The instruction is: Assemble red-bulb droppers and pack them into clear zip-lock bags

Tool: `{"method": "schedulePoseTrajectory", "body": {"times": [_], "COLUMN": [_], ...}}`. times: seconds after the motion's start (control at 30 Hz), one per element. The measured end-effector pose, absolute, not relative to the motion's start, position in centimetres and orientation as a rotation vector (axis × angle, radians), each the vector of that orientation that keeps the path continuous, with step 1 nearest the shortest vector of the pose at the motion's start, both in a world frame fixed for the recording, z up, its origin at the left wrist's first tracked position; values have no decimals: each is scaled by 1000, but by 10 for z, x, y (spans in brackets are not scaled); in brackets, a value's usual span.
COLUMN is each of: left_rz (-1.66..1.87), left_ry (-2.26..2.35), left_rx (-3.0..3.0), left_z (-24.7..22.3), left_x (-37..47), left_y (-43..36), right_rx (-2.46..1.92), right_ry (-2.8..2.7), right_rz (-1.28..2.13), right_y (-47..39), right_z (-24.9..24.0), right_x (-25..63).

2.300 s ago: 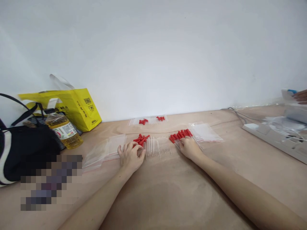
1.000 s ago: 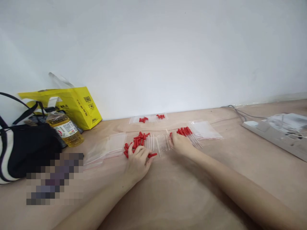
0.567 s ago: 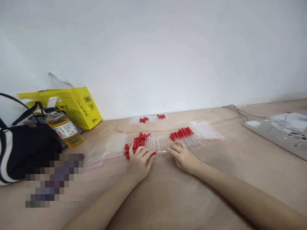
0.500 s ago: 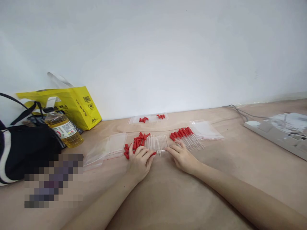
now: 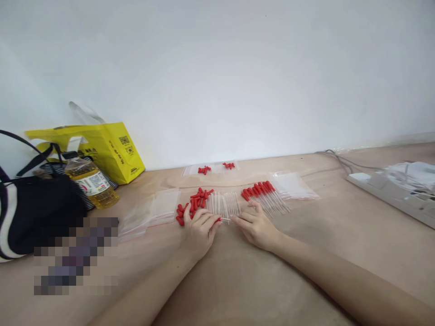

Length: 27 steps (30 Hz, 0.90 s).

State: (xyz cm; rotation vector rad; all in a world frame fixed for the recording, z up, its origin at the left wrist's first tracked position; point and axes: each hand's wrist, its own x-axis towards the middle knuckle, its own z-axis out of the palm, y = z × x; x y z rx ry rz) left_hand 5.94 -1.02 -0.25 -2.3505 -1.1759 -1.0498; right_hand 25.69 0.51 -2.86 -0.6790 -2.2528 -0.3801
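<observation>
My left hand (image 5: 200, 230) is closed on a red rubber bulb (image 5: 218, 219), whose end shows past the fingertips. My right hand (image 5: 257, 228) pinches a thin clear dropper tube (image 5: 225, 220), held level with its left end at the bulb. Whether the tube sits inside the bulb is too small to tell. Just beyond my hands lies a row of bare clear tubes (image 5: 222, 203). Loose red bulbs (image 5: 199, 199) are heaped by my left fingers, partly hidden. Several droppers with red bulbs fitted (image 5: 260, 191) lie side by side beyond my right hand.
Clear zip bags lie at left (image 5: 165, 206) and right (image 5: 294, 184). Near the wall is a bag with red bulbs and tubes (image 5: 217, 169). A yellow bag (image 5: 118, 151), an oil bottle (image 5: 97, 185) and a black bag (image 5: 41, 208) stand left. A white power strip (image 5: 390, 199) is right.
My right hand has brought the tube down and left, away from the row, so its end meets the bulb in my left hand. The left hand has barely moved.
</observation>
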Motion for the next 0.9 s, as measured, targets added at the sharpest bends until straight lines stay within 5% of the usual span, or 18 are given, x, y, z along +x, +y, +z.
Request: {"method": "schedulePoseTrajectory", "body": {"times": [0.9], "left_rz": [-1037], "left_ry": [-1063], "left_rx": [-2521], "left_z": [1], "left_x": [65], "left_y": [-18], "right_rx": [-506], "right_ry": [-2250], "right_rz": [-555], "right_y": [3], "right_z": [-22], "right_x": [254]}}
